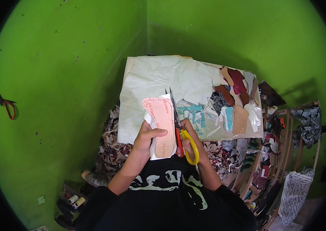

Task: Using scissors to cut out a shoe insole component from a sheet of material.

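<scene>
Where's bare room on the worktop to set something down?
Free: the white sheet, bordered by its left and far edges, the cut pieces on the right and the left hand nearer in. Crowded: the right end, under those pieces, and the stretch beyond the right hand, with teal scraps.

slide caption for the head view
Left hand grips a pink-and-white sheet; right hand holds red-and-yellow scissors at its edge.
</scene>
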The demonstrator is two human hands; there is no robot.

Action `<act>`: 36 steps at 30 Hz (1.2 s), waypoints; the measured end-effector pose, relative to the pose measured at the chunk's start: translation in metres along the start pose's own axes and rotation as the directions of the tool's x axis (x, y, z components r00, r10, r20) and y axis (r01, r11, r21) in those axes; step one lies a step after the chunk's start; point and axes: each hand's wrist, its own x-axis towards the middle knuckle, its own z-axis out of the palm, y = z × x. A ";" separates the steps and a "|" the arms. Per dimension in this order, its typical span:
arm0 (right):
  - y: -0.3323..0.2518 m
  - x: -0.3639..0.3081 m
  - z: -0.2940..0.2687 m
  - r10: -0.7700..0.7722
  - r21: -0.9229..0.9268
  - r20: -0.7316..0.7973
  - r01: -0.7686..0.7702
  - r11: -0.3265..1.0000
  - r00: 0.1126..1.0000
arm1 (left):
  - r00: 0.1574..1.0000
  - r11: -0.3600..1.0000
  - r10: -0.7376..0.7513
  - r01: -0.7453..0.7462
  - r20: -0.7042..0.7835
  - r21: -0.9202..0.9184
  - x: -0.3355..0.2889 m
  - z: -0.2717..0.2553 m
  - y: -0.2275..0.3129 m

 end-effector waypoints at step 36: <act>-0.001 -0.008 0.026 -0.167 -0.021 -0.470 0.179 0.984 0.866 | 0.884 0.866 0.444 -0.382 -0.145 0.322 0.002 0.003 -0.013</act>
